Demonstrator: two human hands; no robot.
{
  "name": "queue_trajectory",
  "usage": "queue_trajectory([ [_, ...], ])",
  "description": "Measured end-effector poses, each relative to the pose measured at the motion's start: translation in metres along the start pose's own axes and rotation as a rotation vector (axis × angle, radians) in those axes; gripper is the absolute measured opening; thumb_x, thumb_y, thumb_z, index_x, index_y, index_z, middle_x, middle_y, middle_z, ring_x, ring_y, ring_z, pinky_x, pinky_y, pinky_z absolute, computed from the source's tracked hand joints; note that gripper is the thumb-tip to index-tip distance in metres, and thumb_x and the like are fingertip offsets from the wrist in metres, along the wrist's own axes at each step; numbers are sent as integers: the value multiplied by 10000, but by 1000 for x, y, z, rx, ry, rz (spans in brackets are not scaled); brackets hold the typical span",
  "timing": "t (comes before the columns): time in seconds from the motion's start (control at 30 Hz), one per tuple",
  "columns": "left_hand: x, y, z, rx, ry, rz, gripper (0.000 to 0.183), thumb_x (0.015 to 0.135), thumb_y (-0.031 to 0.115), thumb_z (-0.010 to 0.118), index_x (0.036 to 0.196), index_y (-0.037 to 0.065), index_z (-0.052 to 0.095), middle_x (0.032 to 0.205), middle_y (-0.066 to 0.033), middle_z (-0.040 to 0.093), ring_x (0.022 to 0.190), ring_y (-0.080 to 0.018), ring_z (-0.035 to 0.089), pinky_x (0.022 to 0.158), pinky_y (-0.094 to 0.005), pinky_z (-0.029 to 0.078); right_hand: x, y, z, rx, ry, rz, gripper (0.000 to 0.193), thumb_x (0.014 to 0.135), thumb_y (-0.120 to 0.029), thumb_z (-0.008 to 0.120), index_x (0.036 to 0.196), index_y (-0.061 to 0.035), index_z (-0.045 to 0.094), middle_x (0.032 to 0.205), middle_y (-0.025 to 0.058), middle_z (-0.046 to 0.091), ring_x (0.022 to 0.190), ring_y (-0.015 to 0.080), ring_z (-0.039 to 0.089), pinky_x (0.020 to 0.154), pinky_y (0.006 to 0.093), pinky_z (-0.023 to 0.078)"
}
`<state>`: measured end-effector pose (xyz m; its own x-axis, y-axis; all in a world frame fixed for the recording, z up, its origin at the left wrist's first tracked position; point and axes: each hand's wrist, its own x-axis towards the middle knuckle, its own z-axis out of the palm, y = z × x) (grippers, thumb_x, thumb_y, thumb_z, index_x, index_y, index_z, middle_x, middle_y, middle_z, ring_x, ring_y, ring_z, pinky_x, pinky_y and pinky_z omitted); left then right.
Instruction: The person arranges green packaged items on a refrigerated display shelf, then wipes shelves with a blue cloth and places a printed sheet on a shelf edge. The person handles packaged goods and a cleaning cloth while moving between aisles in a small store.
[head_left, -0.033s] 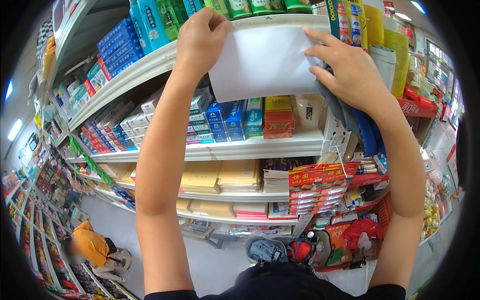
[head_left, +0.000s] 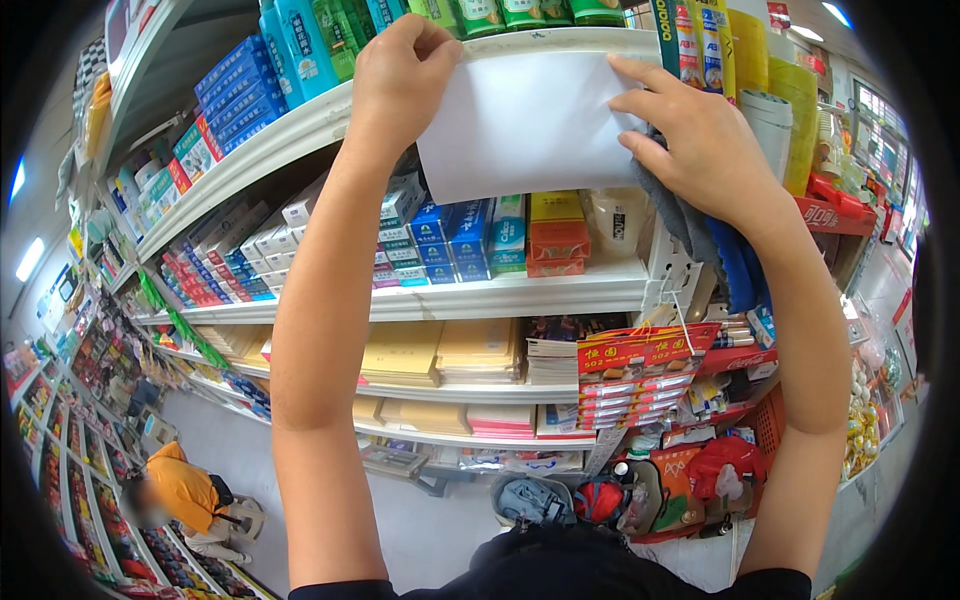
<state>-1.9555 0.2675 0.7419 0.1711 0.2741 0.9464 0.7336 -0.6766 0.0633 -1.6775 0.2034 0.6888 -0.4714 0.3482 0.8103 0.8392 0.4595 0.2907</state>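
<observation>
A blank white sheet of paper (head_left: 530,125) hangs against the front edge of the upper white shelf (head_left: 575,42). At its top left corner, my left hand (head_left: 405,80) is closed, the curled fingers pinching the corner by the shelf lip. My right hand (head_left: 700,145) has its fingers spread, the fingertips resting on the sheet's right side. Just below that hand hangs a grey and blue cloth item (head_left: 700,235); whether the hand touches it I cannot tell. Green bottles (head_left: 520,12) stand on the shelf above the paper.
Small boxes (head_left: 435,240) fill the shelf under the paper, with stacks of yellowish envelopes (head_left: 400,358) lower down. Red cards of glue tubes (head_left: 640,375) hang at the shelf end. Bags (head_left: 600,498) sit on the floor. A person in orange (head_left: 185,485) is at the lower left.
</observation>
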Motion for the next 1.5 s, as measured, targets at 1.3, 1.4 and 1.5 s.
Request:
queue_trajectory([
  [1.3, 1, 2, 5, 123, 27, -72, 237, 834, 251, 710, 908, 26, 701, 782, -59, 687, 701, -142, 637, 652, -278, 522, -2, -1, 2, 16, -12, 20, 252, 868, -223, 626, 1054, -63, 684, 1393, 102, 526, 984, 291, 657, 894, 395, 511],
  [1.4, 0, -4, 8, 159, 33, -28, 227, 858, 243, 685, 909, 21, 695, 779, -64, 678, 697, -147, 623, 654, -290, 508, -2, 0, 3, 19, 0, 5, 248, 868, -221, 625, 1049, -62, 686, 1389, 104, 529, 983, 289, 658, 890, 396, 513],
  [1.5, -1, -5, 7, 202, 30, 47, 219, 884, 229, 660, 913, 14, 687, 781, -75, 669, 706, -156, 607, 665, -309, 492, -1, 0, 2, 29, -1, 5, 246, 867, -220, 625, 1046, -62, 686, 1389, 105, 529, 977, 289, 660, 884, 396, 516],
])
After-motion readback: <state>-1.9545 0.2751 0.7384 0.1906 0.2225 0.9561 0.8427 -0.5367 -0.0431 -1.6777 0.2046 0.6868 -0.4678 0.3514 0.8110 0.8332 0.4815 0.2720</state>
